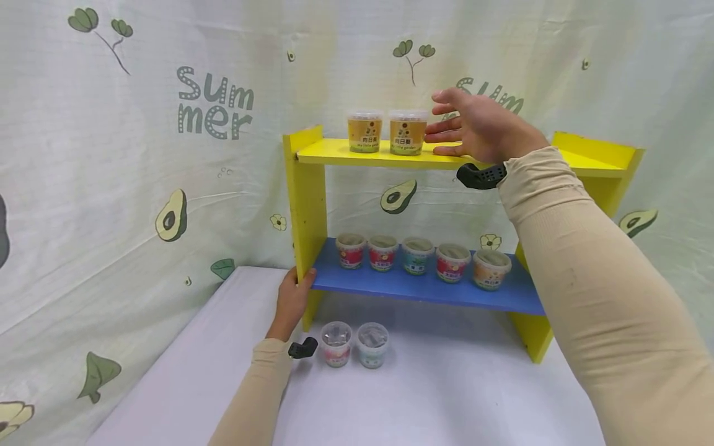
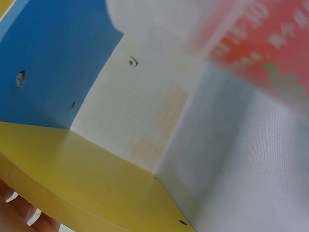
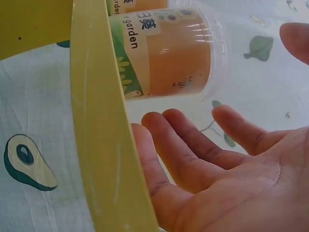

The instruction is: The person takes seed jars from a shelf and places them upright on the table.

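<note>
On the yellow top shelf (image 1: pixel 334 150), two plastic tubs with orange labels stand side by side: a left tub (image 1: pixel 365 131) and a right tub (image 1: pixel 407 134). My right hand (image 1: pixel 482 127) is just right of the nearer one, palm turned toward it and fingers extended and spread. A narrow gap separates those fingertips from the tub (image 3: pixel 178 53) in the right wrist view. Lower down, my left hand (image 1: pixel 291 303) grips the yellow left side panel (image 1: pixel 306 217) of the shelf unit at the blue shelf's height. Part of its fingers (image 2: pixel 19 212) shows beyond the panel's edge in the left wrist view.
Several labelled tubs (image 1: pixel 416 256) stand in a row on the blue shelf (image 1: pixel 385 286). Below, a pink-labelled tub (image 1: pixel 336 344) and a pale green one (image 1: pixel 372 345) stand on the white table (image 1: pixel 446 396). A patterned curtain (image 1: pixel 223 167) hangs behind.
</note>
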Demonstrator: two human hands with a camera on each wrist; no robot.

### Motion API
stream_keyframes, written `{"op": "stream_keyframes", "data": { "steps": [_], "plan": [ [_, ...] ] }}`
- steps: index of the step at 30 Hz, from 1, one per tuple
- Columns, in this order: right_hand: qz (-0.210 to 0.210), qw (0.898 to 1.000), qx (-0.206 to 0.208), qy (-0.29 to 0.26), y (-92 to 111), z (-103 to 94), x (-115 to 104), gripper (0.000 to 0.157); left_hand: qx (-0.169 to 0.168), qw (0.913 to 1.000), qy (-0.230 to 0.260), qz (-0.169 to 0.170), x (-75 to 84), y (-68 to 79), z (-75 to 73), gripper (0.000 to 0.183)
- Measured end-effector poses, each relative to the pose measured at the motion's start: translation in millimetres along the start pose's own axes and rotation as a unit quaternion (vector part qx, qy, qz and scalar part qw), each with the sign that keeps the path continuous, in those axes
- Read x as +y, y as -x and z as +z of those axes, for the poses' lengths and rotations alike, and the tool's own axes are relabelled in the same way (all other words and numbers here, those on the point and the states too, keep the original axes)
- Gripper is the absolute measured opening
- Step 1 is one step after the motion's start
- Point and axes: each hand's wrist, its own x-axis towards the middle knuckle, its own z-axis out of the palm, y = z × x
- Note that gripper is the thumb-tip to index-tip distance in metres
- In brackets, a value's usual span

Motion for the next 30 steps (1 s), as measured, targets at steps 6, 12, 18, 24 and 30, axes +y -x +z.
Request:
{"op": "stream_keyframes", "data": {
  "steps": [6, 12, 18, 24, 30],
  "plan": [
    [0.003, 1.0, -0.007, 0.026, -4, -2.3, 1, 0.077, -0.004, 1.0, -0.003, -0.001, -1.2, 2.5, 2.8, 0.055],
    [0.0, 0.997, 0.004, 0.074, -11, 3.9, 0, 0.078, 0.0, 1.0, -0.009, 0.003, 1.0, 1.4, 1.0, 0.056],
    [0.002, 0.993, 0.022, 0.113, -16, 11.6, -1, 0.071, -0.005, 0.9999, -0.008, 0.002, 2.7, -0.9, -2.4, 0.061],
    [0.024, 0.987, 0.031, 0.153, -18, 15.9, 1, 0.07, -0.009, 0.9998, -0.008, -0.014, 3.3, 2.8, -2.3, 0.061],
    [0.035, 0.978, 0.026, 0.203, -21, 19.4, -3, 0.067, -0.005, 0.9998, -0.01, -0.014, 6.2, 2.9, -1.5, 0.058]
  ]
}}
